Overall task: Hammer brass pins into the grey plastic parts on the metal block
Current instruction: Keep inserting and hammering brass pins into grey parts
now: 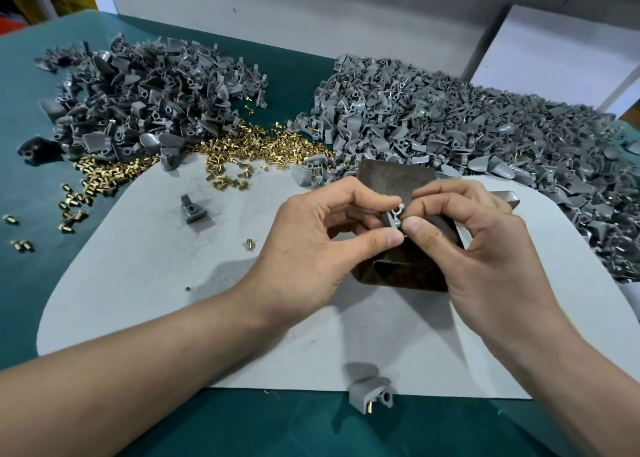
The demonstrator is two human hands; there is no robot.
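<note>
Both hands meet over the dark metal block (388, 179) at the middle of the grey mat. My left hand (322, 245) and my right hand (474, 245) together pinch one small grey plastic part (393, 216) between thumbs and forefingers, just above the block. Whether a brass pin sits in it is hidden by the fingertips. A metal bar, perhaps the hammer (507, 197), pokes out behind my right hand. Loose brass pins (249, 148) lie in a heap behind the block.
A pile of dark grey parts (145, 100) lies at the back left, a larger pile of lighter grey parts (485, 127) at the back right. Single parts lie on the mat (192, 209) and at its front edge (370, 394). One pin (248, 243) stands left of my hand.
</note>
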